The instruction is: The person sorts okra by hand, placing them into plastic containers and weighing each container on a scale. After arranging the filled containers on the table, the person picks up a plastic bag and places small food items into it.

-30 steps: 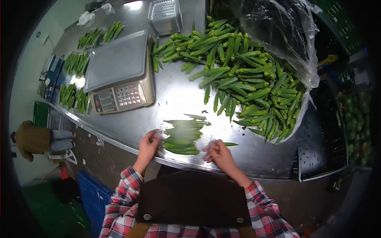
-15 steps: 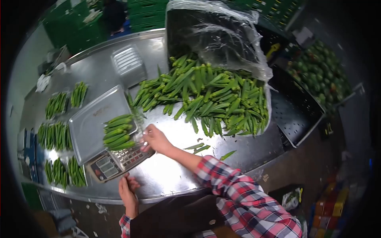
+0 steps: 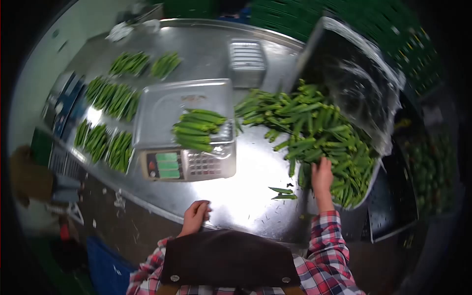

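Observation:
A large heap of green okra (image 3: 314, 118) spills from a plastic-lined black crate lying on its side. My right hand (image 3: 322, 179) reaches to the heap's near edge, its fingers stretched onto the pods, with nothing plainly gripped. Over the table's front edge is my left hand (image 3: 196, 216), fingers loosely bent and apart, holding nothing. A bunch of okra in clear packaging (image 3: 199, 129) rests on the grey tray of a scale (image 3: 184, 91). The scale's display (image 3: 168, 164) is lit green. Two or three loose pods (image 3: 282, 193) lie between the scale and the heap.
Several packs of okra (image 3: 113, 98) stand left of the scale. Stacked clear trays (image 3: 247, 61) sit behind it. The black crate (image 3: 396, 191) and its clear liner (image 3: 364, 88) border the right side. A person (image 3: 34, 172) is at the far left.
My right hand has left the wrapped okra on the scale and moved right to the heap. The display has turned green. My view has turned, and the left hand's fingers are more bent.

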A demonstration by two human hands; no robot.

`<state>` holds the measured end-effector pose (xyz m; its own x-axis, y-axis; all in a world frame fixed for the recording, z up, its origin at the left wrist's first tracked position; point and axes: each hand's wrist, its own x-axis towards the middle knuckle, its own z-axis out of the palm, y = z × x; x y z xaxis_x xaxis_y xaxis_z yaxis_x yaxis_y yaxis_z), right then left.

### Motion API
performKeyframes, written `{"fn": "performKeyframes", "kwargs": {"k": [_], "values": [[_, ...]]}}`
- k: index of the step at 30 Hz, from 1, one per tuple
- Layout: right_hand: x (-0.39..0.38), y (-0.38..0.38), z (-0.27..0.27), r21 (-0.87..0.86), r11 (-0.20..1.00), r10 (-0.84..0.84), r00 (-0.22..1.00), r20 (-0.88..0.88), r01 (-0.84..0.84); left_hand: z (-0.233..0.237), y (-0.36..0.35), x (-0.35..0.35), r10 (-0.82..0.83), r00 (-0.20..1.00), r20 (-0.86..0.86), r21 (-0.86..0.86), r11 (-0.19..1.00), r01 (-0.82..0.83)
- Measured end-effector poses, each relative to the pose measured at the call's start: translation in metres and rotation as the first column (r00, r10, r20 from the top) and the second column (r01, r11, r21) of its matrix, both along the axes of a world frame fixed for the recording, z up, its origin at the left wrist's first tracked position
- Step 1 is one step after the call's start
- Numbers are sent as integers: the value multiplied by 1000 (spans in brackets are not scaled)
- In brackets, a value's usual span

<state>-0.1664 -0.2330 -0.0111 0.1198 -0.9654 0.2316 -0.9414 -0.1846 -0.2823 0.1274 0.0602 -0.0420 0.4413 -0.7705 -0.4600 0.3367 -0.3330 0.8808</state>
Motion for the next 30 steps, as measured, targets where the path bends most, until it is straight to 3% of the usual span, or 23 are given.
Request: {"fn": "performKeyframes", "kwargs": {"k": [1, 5, 7, 9, 11, 13, 14, 15, 17, 22, 25, 26, 29, 30], "values": [[-14, -9, -8, 1, 998, 69, 993, -93, -69, -4, 0, -1, -20, 1000, -1, 0, 1000, 20], [-19, -18, 24, -288, 926, 263, 964, 31, -243, -2, 1, -4, -48, 999, -10, 33, 998, 48], [-2, -13, 50, -162, 972, 220, 900, 376, -170, -8, 4, -5, -36, 999, -19, 39, 999, 37], [24, -4, 77, -132, 975, 224, 815, 535, -181, -7, 6, -6, -47, 998, 50, 27, 999, 46], [49, 1, 92, 4, 969, 159, 640, 752, -245, -3, 7, -7, -65, 994, 92, 8, 998, 65], [79, 2, 100, -56, 898, 254, 409, 877, -437, 2, 8, -7, -59, 992, 111, 4, 998, 59], [99, 6, 105, 12, 904, 186, 419, 889, -426, 3, 9, -7, -53, 991, 119, 1, 999, 53], [117, 1, 92, -48, 897, 242, 399, 884, -439, 4, 6, -5, -54, 990, 131, -9, 998, 56], [163, 19, 102, 11, 836, 190, 307, 932, -549, -7, 6, -5, 10, 998, 66, -60, 998, -6], [253, 30, 64, -109, 750, 376, 285, 882, -653, -10, 7, -4, -15, 995, 98, -49, 999, 20], [274, 24, 53, -290, 669, 720, 501, 479, -685, -7, 8, -4, -15, 993, 118, -57, 998, 22], [271, 23, 54, -272, 656, 718, 472, 512, -703, -5, 9, -3, -9, 994, 113, -70, 997, 17], [250, 22, 69, -265, 734, 662, 570, 486, -625, -5, 8, -3, 7, 996, 89, -97, 995, 1], [239, 27, 82, -147, 772, 571, 573, 588, -619, -4, 7, -3, 9, 997, 77, -97, 995, -2]]}}
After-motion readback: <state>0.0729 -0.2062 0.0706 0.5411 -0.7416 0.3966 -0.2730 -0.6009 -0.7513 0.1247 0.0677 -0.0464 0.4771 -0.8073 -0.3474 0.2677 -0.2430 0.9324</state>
